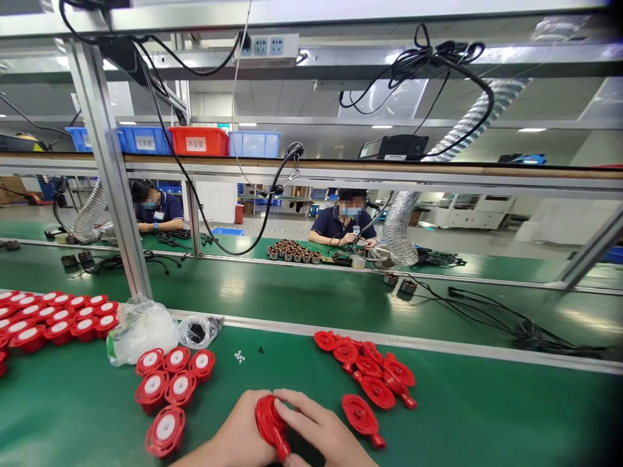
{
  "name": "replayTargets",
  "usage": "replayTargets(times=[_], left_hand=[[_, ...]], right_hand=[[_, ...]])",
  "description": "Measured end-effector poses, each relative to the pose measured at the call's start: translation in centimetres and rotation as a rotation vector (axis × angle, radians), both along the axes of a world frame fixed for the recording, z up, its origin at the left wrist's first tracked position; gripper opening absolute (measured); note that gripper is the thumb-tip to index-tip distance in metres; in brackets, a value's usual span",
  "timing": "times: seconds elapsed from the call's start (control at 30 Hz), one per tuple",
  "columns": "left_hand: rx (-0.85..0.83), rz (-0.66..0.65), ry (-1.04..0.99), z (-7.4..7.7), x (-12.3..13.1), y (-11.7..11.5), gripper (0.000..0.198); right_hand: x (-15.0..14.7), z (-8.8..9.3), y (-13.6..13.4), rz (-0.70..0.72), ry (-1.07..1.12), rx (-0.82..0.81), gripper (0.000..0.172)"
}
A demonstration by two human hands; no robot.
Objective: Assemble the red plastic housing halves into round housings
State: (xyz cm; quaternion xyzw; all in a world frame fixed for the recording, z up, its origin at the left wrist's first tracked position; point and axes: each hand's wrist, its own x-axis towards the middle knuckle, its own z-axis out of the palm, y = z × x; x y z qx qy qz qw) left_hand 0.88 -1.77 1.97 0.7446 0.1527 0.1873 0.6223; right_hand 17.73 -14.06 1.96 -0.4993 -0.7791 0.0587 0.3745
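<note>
Both hands are closed around one red plastic part with a spout [270, 421], low in the middle of the view. My left hand [242, 431] wraps it from the left, and the fingers of my right hand [318, 425] press over its top and right side. The spout points down toward me; its underside is hidden by the hands. Just right of my right hand lies a loose red spouted cover [361, 415], with a pile of similar covers [374, 373] behind it. On the left stand several red round housings with white discs [166, 428].
Many more red housings [58, 327] stand in rows at far left, beside a clear plastic bag [143, 331]. Small white bits [239, 357] lie on the green bench [233, 402]. A metal post [104, 162] rises behind. Two co-workers sit across, near a pile of copper-wound parts [293, 251].
</note>
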Motion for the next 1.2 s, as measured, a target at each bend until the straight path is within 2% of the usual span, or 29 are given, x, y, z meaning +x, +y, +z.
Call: replayTargets(times=[0.17, 0.27, 0.53, 0.7, 0.8, 0.87, 0.97, 1.07, 1.2], left_hand=[[-0.019, -0.022, -0.009, 0.3, 0.0, -0.4, 0.020], [-0.026, -0.008, -0.012, -0.1, 0.0, -0.6, 0.018], [0.131, 0.173, 0.046, -2.0, -0.2, -0.8, 0.021], [0.094, 0.217, 0.004, -2.8, -0.1, -0.5, 0.020], [0.030, 0.233, -0.011, -2.6, 0.2, -0.5, 0.018], [-0.029, 0.252, -0.009, -2.2, 0.4, -0.8, 0.017], [-0.126, 0.292, -0.055, -1.6, 0.7, -1.4, 0.015], [-0.230, 0.227, -0.114, -1.0, 0.7, -1.7, 0.021], [-0.365, -0.008, -0.049, -0.3, 0.1, -1.0, 0.031]], right_hand=[[0.1, -0.2, 0.0, 0.003, -0.036, 0.022, 0.061], [0.1, 0.0, -0.2, 0.016, -0.036, 0.000, 0.060], [0.7, -0.2, -0.5, 0.032, -0.117, -0.049, 0.066], [0.7, -0.4, -0.4, 0.020, -0.155, -0.109, 0.080], [0.0, -1.7, 0.0, -0.004, -0.199, -0.064, 0.094], [-0.8, -2.8, 0.6, -0.077, -0.222, 0.000, 0.101], [-1.7, -4.0, 1.5, -0.201, -0.252, 0.208, 0.086], [-1.5, -4.0, 1.9, -0.210, -0.312, 0.350, 0.069], [-0.8, -3.3, 1.7, -0.221, -0.314, 0.406, 0.069]])
